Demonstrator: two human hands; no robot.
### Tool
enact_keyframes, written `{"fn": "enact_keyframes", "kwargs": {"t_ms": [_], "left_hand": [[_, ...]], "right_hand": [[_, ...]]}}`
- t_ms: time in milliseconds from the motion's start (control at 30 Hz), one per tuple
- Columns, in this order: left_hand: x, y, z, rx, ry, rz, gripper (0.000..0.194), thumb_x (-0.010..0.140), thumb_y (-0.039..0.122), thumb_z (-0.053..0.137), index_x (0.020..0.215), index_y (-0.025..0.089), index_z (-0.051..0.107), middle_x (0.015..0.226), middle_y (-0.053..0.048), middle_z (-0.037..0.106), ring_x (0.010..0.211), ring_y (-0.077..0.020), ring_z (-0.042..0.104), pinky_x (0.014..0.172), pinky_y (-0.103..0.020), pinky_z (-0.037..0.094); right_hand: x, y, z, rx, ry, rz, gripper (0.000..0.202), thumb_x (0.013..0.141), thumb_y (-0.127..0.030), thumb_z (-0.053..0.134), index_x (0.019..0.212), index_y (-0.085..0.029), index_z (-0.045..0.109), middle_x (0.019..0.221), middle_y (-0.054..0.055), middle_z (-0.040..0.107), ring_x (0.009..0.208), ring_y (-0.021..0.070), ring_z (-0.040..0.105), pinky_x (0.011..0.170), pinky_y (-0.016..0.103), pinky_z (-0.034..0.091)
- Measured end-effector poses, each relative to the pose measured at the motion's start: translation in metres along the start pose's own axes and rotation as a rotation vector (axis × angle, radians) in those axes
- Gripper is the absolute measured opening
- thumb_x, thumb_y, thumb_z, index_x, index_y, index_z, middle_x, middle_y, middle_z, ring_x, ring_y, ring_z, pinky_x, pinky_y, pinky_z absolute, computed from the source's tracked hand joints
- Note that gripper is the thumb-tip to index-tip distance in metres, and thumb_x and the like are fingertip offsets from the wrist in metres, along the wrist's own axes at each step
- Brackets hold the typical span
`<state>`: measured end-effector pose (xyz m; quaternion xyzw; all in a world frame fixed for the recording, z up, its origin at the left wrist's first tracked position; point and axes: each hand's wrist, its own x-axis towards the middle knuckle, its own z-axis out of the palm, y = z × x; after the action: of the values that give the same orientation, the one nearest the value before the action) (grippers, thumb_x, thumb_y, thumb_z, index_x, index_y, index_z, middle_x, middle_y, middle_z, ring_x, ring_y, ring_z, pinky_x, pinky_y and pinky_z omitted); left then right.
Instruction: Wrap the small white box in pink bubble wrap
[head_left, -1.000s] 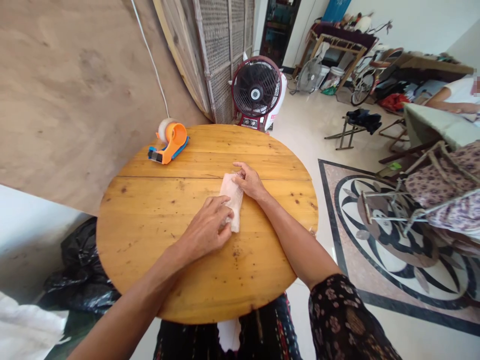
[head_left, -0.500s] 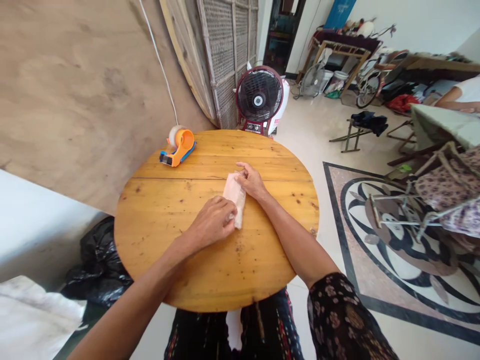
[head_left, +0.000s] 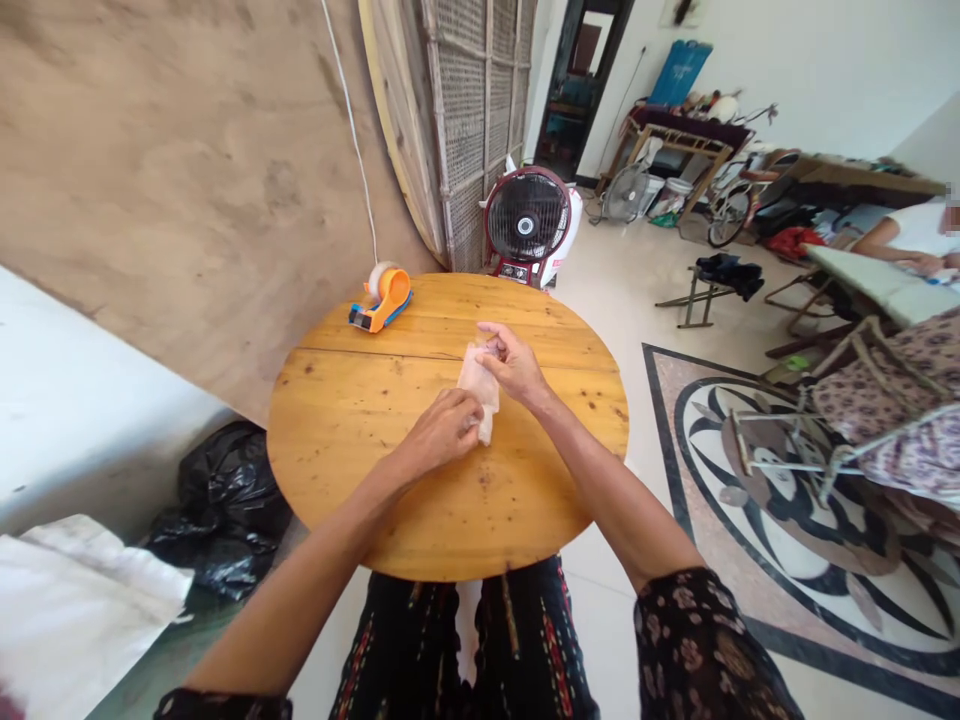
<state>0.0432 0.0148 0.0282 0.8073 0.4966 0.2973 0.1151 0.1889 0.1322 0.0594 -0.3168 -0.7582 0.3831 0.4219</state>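
A small pale pink packet (head_left: 477, 378), seemingly in thin clear wrapping, lies near the middle of the round wooden table (head_left: 360, 460). My left hand (head_left: 450, 425) is closed on its lower left side, fingers curled in a pinch over the wrapping. At the packet's upper right end, my right hand (head_left: 514, 363) grips it between thumb and fingers. What exactly is inside the packet cannot be made out. An orange and blue tape dispenser (head_left: 382, 298) with a roll of tape stands at the table's far left edge.
Beyond the table stands a dark red fan (head_left: 527, 215). A wooden board (head_left: 187, 170) leans along the left, above a black plastic bag (head_left: 232, 490). To the right are a folding stool (head_left: 705, 290), a chair with patterned cloth (head_left: 862, 400) and another person (head_left: 911, 235) at a table.
The view has tilted and shifted, so the table sits a little differently in the picture. Both hands stay on the packet; its lower end looks more crumpled beside my left fingers.
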Motion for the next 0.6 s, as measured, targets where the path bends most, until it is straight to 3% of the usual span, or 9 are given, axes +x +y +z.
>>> {"fn": "enact_keyframes", "kwargs": {"t_ms": [233,600], "left_hand": [[-0.013,0.004,0.007,0.082,0.158,-0.071,0.019,0.084,0.018,0.058,0.096,0.02,0.072,0.114,-0.011,0.051,0.107,-0.0265,0.049,0.095,-0.044,0.046],[-0.023,0.018,0.013,0.051,0.203,-0.186,0.024,0.09,0.016,0.051,0.102,0.021,0.072,0.109,-0.009,0.051,0.096,-0.0209,0.053,0.088,-0.037,0.049]], "right_hand": [[-0.03,-0.023,0.007,-0.036,0.013,-0.023,0.048,0.08,-0.029,0.06,0.126,-0.02,0.054,0.075,-0.004,0.055,0.066,0.0129,0.05,0.069,0.027,0.044],[-0.033,-0.04,0.011,-0.209,-0.093,-0.064,0.05,0.081,-0.023,0.057,0.13,-0.02,0.054,0.08,-0.001,0.06,0.065,0.0119,0.051,0.069,0.026,0.045]]}}
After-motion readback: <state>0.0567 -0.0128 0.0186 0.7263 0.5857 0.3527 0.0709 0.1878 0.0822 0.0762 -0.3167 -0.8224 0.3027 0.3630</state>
